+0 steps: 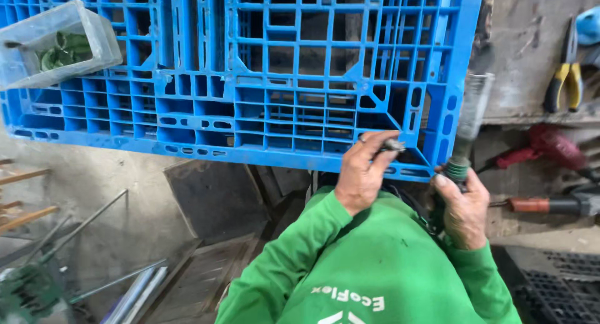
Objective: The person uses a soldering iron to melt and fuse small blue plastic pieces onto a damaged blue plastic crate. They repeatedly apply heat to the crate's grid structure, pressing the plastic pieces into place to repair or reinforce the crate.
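A workshop: pliers (565, 70), power tools (550, 146), metal rods (94, 217) around

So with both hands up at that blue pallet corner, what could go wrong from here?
The left hand pinches a small piece against the blue pallet edge, close to the grey tool gripped by the right hand; a slip could catch the fingers. The clear tub resting on the pallet could slide off if it is jolted.

A clear plastic tub (53, 42) holding green pieces sits at upper left. Yellow-handled pliers (565, 74) lie on the grey surface (531, 55) at right, above a red power tool (550, 147) and an orange-handled tool (550, 204). Metal rods (94, 221) and wooden slats (22, 196) lie at lower left.
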